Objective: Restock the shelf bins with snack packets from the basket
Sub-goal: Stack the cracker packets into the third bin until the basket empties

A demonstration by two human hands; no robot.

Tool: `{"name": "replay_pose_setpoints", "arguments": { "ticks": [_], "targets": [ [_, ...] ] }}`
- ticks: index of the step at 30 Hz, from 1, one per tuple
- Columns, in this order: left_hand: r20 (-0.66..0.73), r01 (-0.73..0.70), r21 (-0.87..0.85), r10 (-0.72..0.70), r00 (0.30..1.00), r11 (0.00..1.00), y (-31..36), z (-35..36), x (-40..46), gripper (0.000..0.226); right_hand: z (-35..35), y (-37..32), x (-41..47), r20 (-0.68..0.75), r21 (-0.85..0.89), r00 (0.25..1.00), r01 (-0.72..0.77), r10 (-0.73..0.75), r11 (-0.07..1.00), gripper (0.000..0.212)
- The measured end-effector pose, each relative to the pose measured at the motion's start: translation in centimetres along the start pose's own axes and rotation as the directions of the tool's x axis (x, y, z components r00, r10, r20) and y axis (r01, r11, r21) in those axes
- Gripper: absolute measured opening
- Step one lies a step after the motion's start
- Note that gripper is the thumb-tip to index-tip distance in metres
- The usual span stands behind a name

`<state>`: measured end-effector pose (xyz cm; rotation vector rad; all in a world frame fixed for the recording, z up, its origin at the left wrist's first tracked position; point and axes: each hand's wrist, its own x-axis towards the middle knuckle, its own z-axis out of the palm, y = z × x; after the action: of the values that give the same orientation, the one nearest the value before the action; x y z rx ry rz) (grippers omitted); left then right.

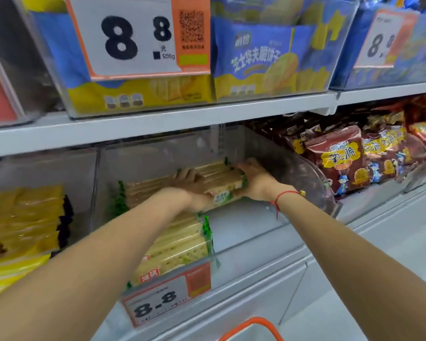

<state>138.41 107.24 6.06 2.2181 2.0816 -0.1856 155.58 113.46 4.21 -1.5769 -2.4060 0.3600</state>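
Note:
Both my hands reach into a clear shelf bin (268, 232) on the lower shelf. Together they hold a green-edged cracker packet (221, 179) deep inside it. My left hand (190, 180) grips its left end, my right hand (253, 178) its right end. Another cracker packet (138, 190) of the same kind lies to the left behind my left wrist. A third one (177, 244) stands at the bin's front left, above the 8.8 price tag (167, 294). The basket's orange rim (251, 328) shows at the bottom edge.
Yellow packets (22, 217) fill the bin to the left. Dark red snack bags (342, 161) are piled in the bin to the right. Blue-and-yellow biscuit bags (263, 57) sit in bins on the upper shelf. The white shelf edge (158, 124) runs just above my hands.

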Motion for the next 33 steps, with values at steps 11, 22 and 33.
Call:
{"name": "replay_pose_setpoints", "arguments": {
  "ticks": [11,22,33],
  "targets": [
    [-0.128,-0.003,0.039,0.007,0.992,0.999,-0.8,-0.1,0.4,0.071,1.0,-2.7,-0.8,0.048,-0.285,0.996,-0.056,0.073,0.957,0.065],
    [-0.271,-0.046,-0.293,-0.037,0.962,0.955,0.1,-0.4,-0.5,0.014,-0.2,-3.3,-1.2,-0.159,-0.298,0.987,-0.059,0.012,0.953,0.056],
    [-0.071,-0.078,-0.087,0.071,0.995,0.993,0.3,-0.9,-0.6,0.023,-0.5,-3.1,-1.5,0.285,-0.072,0.955,-0.067,0.085,0.995,0.029]
  ]
}}
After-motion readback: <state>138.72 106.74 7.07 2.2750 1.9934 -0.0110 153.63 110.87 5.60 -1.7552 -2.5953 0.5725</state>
